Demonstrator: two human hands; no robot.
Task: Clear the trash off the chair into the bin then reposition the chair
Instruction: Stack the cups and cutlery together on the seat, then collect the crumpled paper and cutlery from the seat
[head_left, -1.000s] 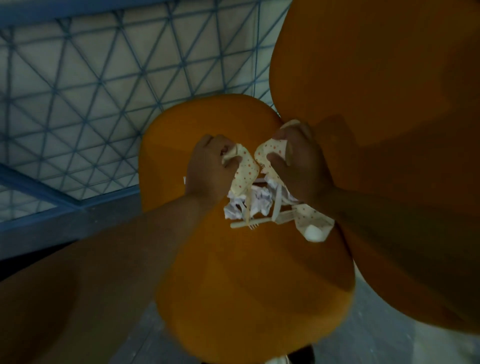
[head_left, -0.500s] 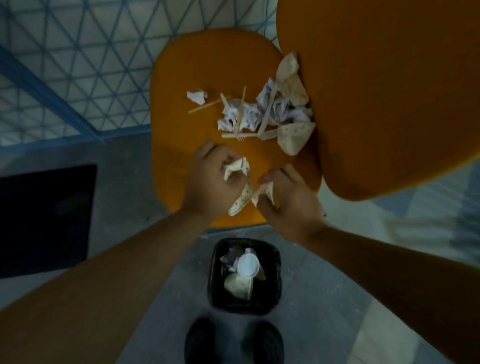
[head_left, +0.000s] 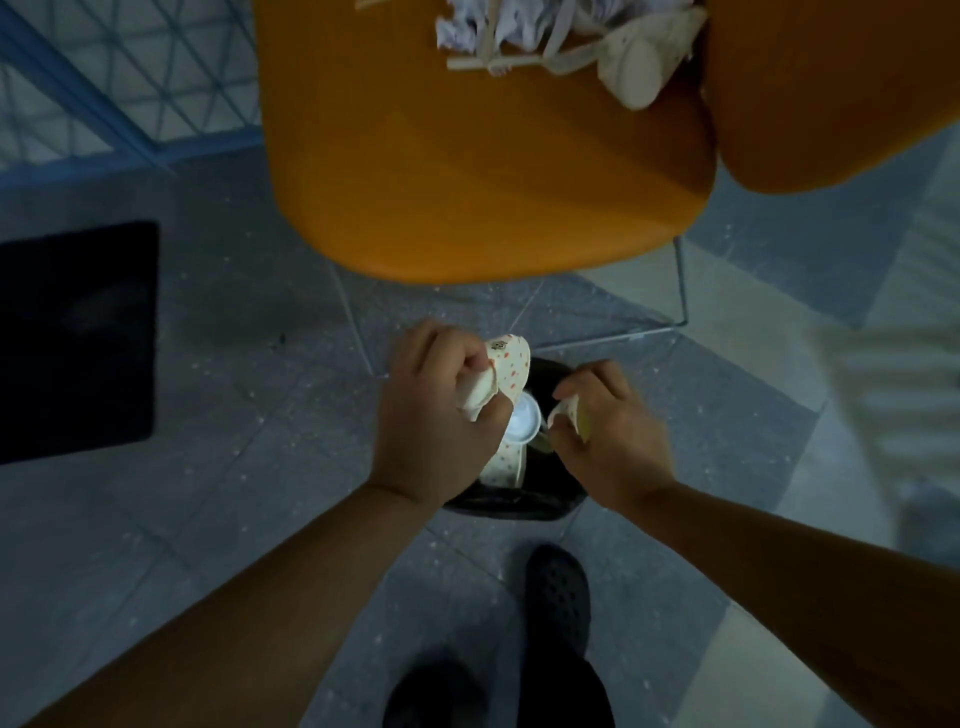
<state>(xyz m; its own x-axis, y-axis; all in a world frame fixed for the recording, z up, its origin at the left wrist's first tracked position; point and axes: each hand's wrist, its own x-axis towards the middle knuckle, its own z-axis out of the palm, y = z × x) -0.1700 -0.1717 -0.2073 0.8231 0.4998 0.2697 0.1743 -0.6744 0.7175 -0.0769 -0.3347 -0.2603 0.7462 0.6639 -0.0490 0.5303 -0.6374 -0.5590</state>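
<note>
An orange chair (head_left: 483, 171) fills the top of the view. On the far part of its seat lies a trash pile (head_left: 561, 36) of crumpled paper, wooden cutlery and a flattened cup. Below the seat's front edge stands a small black bin (head_left: 558, 499) with a white cup inside. My left hand (head_left: 436, 415) grips a dotted paper cup (head_left: 506, 366) right over the bin. My right hand (head_left: 613, 441) pinches a smaller dotted paper scrap (head_left: 571, 410) over the bin's right side.
The chair's thin metal leg frame (head_left: 680, 306) stands on the grey tiled floor just beyond the bin. A black mat (head_left: 78, 338) lies at the left. My dark shoes (head_left: 558, 597) are right behind the bin. A blue lattice wall (head_left: 130, 78) runs along the upper left.
Both hands lifted dotted paper pieces off the pile and carried them back from the seat to above the bin. The view tilted down, so the chair slid up the frame.
</note>
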